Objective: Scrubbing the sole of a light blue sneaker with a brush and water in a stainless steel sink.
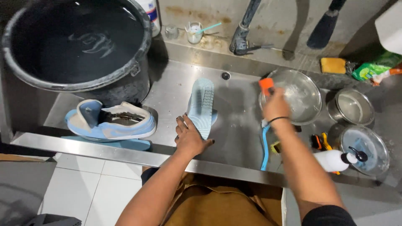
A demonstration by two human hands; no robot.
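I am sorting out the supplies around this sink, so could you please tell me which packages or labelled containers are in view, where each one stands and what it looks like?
Green packet: back ledge, far right, crumpled, green with white patches.
White container: back ledge behind the black bucket, cylindrical, blue and red label.
White pump bottle: front right, lying on its side, black pump head.

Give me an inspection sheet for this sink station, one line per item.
Surface: wet steel sink basin.
Job's things: pale blue insole lying flat; orange-handled brush; steel bowl of soapy water.
Clutter: light blue sneaker on its side, black bucket of water, two smaller steel bowls, white pump bottle, blue brush, yellow sponge.
Hands: left hand pressing on the insole; right hand gripping the orange-handled brush over the steel bowl.
Cables: nothing seen.
Surroundings: stained wall, tap, white floor tiles.
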